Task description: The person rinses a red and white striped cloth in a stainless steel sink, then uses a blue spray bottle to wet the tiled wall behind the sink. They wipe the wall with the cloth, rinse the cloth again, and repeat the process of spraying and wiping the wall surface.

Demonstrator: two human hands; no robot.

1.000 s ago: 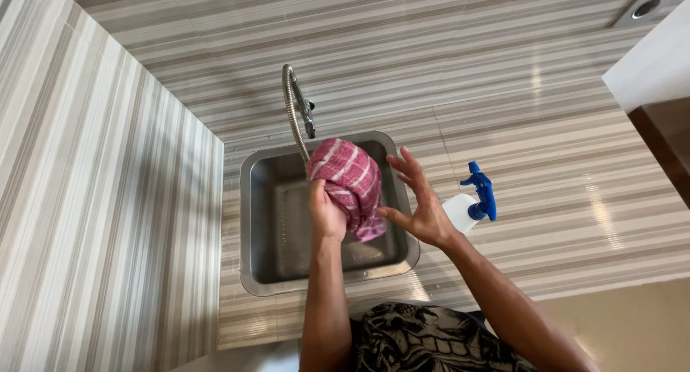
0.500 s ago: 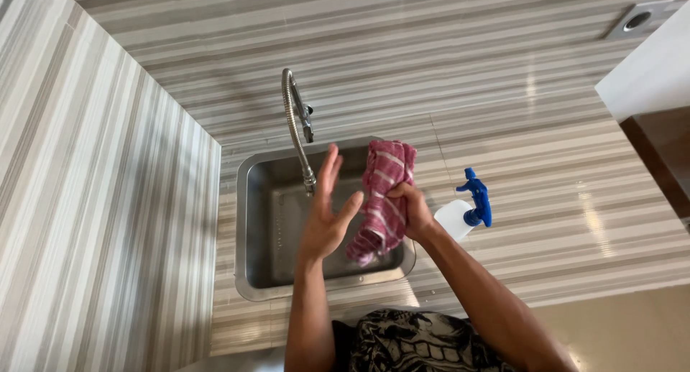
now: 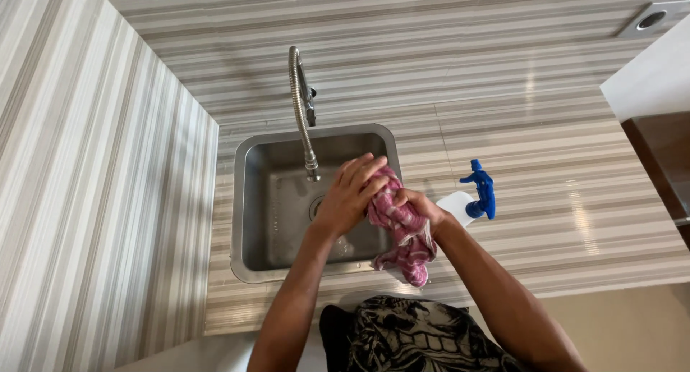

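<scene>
A counter (image 3: 503,113) of pale stone with grey and brown stripes fills the frame, meeting a striped wall along the left edge, with one steel sink (image 3: 248,221) sunk into it left of centre. Nearest the camera, at the bottom edge, a dark patterned garment (image 3: 410,336) is cut off by the frame, and two bare forearms rise from it toward the middle. There are two hands and one cloth. The left hand (image 3: 348,196) lies curled over the upper left of the pink striped cloth (image 3: 402,232), fingers pressed onto it; the right hand (image 3: 420,207) is closed around the cloth from the right side. The cloth is bunched into a lump over the right rim of the sink, its long axis running from upper left, under the left fingers, down to lower right, where its loose end hangs toward the bottom of the frame. Its middle is hidden between the two hands, so its folds cannot be made out. Just right of the right hand stands one spray bottle (image 3: 460,205), white with a blue trigger head, its lower body covered by the wrist. Further up, one flexible metal tap (image 3: 298,106) arches over the basin. At the upper right corner a metal fitting (image 3: 650,20) is cut by the frame edge, and a dark wooden surface (image 3: 665,163) is cut off at the right edge.
</scene>
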